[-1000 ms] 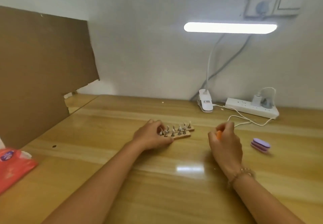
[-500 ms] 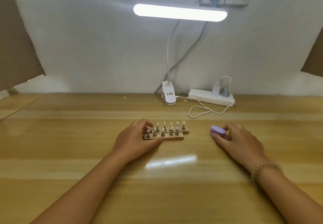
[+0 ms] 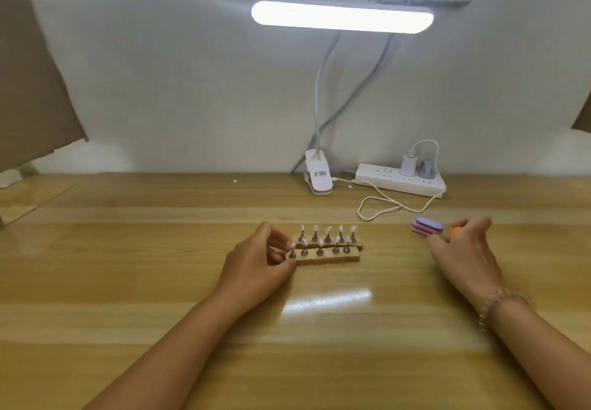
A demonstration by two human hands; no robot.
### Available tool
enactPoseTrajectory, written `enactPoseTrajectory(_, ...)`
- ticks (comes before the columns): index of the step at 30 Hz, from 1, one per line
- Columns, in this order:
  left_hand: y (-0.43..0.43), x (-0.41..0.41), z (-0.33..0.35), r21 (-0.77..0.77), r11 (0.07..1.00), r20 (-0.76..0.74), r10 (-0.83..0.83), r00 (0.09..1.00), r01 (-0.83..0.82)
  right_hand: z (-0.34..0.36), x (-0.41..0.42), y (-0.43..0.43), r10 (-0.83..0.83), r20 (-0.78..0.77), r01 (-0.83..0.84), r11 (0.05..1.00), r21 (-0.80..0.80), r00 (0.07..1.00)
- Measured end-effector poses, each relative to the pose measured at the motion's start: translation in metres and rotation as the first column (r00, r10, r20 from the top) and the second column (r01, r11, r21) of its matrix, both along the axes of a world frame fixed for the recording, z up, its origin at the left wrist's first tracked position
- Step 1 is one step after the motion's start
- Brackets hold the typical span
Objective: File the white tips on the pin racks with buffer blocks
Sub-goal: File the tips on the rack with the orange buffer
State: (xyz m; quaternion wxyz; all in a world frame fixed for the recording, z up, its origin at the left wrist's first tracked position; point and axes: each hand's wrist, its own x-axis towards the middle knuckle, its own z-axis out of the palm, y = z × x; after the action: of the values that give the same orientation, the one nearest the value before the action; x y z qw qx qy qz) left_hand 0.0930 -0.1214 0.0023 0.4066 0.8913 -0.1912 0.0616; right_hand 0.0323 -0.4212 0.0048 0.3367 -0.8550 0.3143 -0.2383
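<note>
Your left hand (image 3: 256, 262) sits at the left end of the near pin rack (image 3: 323, 257), its fingers (image 3: 277, 240) curled in and pinching that end between thumb and forefinger, right beside the first pin. This looks like a bracing hold, so the light wooden strip will not slide when a block drags across it. The far pin rack (image 3: 329, 244) lies touching the near one and parallel to it, near the middle of the surface (image 3: 160, 281). That puts all the white tips (image 3: 315, 228) upright on their metal pins in two rows you can reach without shifting anything. Your right hand (image 3: 463, 249) is off to the right, well apart from the racks. Its fingers are bent round an orange buffer block (image 3: 458, 232) that is mostly hidden behind them, so how firm that grip is cannot be told. Two purple buffer blocks (image 3: 427, 226) lie stacked just beside that hand, probably parked there as spares within easy reach. No block touches a tip yet, so filing appears not to have begun. The clip lamp (image 3: 342, 17) hangs over the work, likely to show the tip edges.
</note>
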Motion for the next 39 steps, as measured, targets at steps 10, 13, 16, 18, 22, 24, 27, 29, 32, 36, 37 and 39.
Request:
enactPoseTrajectory(10,-0.005,-0.002,-0.003,-0.024,0.996,-0.048,-0.088,0.995,0.087,-0.003,-0.016,0.057,0.429,0.200,-0.417,0.903,-0.100,0.881)
enactPoseTrajectory(13,-0.009,-0.001,-0.004,-0.039,0.996,-0.054,-0.083,0.995,0.081,0.002,-0.020,0.066,0.484,0.168,-0.460,0.873,-0.162,0.859)
enactPoseTrajectory(16,-0.014,-0.003,-0.005,0.002,0.997,0.030,-0.080,0.996,0.080,0.002,-0.023,0.073,0.531,0.134,-0.511,0.845,-0.154,0.837)
enactPoseTrajectory(18,-0.016,-0.006,-0.005,0.051,0.996,0.122,-0.081,0.989,0.076,0.002,-0.024,0.076,0.572,0.165,-0.570,0.819,-0.066,0.803)
enactPoseTrajectory(22,-0.017,-0.012,-0.003,0.083,0.995,0.266,-0.083,0.960,0.063,0.001,-0.026,0.084,0.649,0.258,-0.694,0.702,0.160,0.716)
enactPoseTrajectory(24,-0.017,-0.017,-0.001,0.062,0.997,0.371,-0.073,0.926,0.054,0.004,-0.030,0.090,0.674,0.297,-0.735,0.644,0.212,0.676)
enactPoseTrajectory(27,-0.023,-0.031,-0.001,-0.039,0.991,0.360,-0.103,0.927,0.125,0.010,-0.034,0.094,0.676,0.373,-0.772,0.566,0.290,0.636)
enactPoseTrajectory(29,-0.029,-0.038,-0.003,-0.128,0.968,0.235,-0.182,0.955,0.216,0.013,-0.035,0.092,0.666,0.388,-0.771,0.543,0.334,0.637)
enactPoseTrajectory(32,-0.033,-0.038,-0.002,-0.180,0.946,0.120,-0.252,0.960,0.271,0.016,-0.037,0.089,0.664,0.375,-0.760,0.517,0.395,0.647)
enactPoseTrajectory(36,-0.029,-0.031,0.001,-0.256,0.925,0.027,-0.283,0.959,0.281,0.017,-0.038,0.087,0.672,0.360,-0.751,0.481,0.452,0.647)
enactPoseTrajectory(37,-0.029,-0.030,0.001,-0.262,0.921,0.008,-0.295,0.955,0.287,0.017,-0.038,0.088,0.667,0.359,-0.745,0.478,0.464,0.652)
enactPoseTrajectory(39,-0.028,-0.031,0.003,-0.261,0.920,-0.011,-0.306,0.952,0.293,0.015,-0.037,0.087,0.653,0.364,-0.733,0.473,0.488,0.664)
